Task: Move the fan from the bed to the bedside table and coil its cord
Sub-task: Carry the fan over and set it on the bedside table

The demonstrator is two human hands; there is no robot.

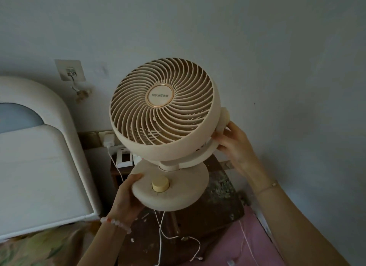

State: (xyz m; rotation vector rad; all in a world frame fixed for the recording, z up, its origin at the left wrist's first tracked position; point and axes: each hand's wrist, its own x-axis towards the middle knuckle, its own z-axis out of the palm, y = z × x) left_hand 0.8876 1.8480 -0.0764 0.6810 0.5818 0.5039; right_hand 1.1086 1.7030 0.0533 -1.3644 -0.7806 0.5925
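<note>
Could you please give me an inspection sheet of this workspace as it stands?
Surface: dark bedside table, top worn and speckled.
Job's things: fan held tilted over the table, base seemingly clear of it.
Clutter: small white items at the table's back.
Hands: left hand grips the fan's base rim; right hand holds its side pivot.
Cables: fan cord hangs loose, uncoiled; charger cable runs from a wall plug.
Surroundings: white headboard, grey wall, pink fabric.

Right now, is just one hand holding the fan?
No, the left hand grips the round base of the fan and the right hand holds its side bracket.
</note>
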